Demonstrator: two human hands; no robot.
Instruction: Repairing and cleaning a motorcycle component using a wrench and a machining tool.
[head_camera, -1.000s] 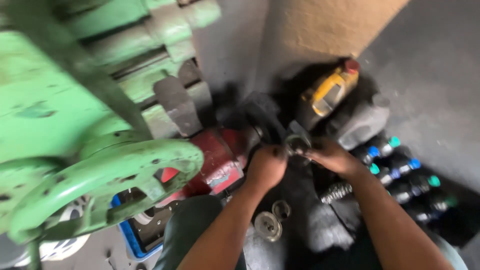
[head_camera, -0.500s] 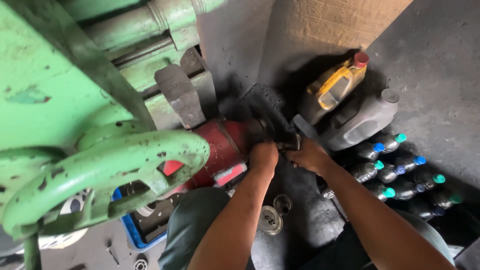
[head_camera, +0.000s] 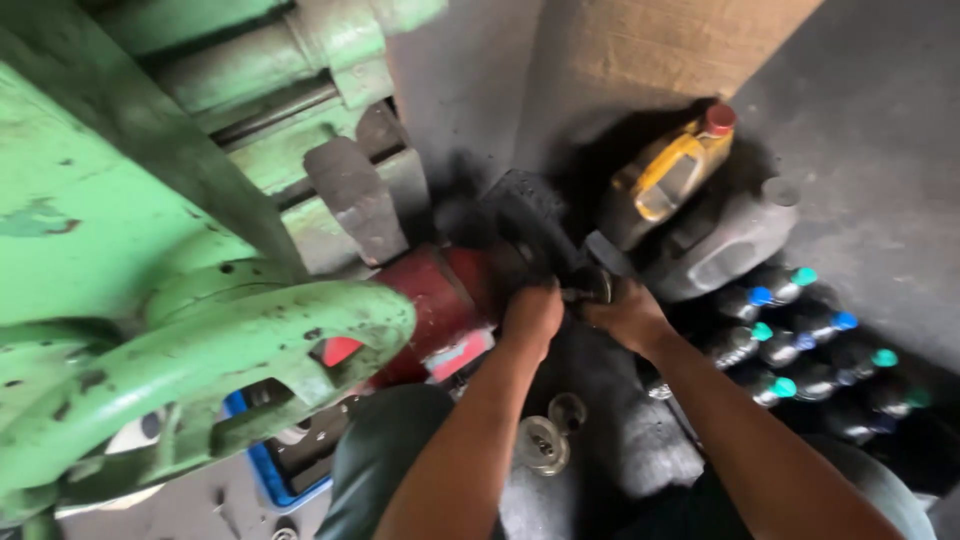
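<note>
Your left hand (head_camera: 532, 318) is closed around the dark end of the red cylindrical unit (head_camera: 440, 305), which lies on the floor at the foot of the green machine (head_camera: 150, 250). Your right hand (head_camera: 628, 312) sits just to the right of that unit, fingers curled around a small dark metal part (head_camera: 590, 285) at the point where both hands meet; the part is too blurred and shadowed to identify further. A dark boxy block (head_camera: 530, 215) stands directly behind the red unit. To the right of the unit, a yellow jug with a red cap (head_camera: 670, 175) leans against a grey canister (head_camera: 735, 245), and a cluster of dark bottles with blue and teal caps (head_camera: 800, 340) lies beyond them. In front of the red unit, between your forearms, two small round metal pieces (head_camera: 548, 435) rest on the dark floor. A blue tray (head_camera: 262, 485) lies below the machine's curved green arm, to the left of the unit.
</note>
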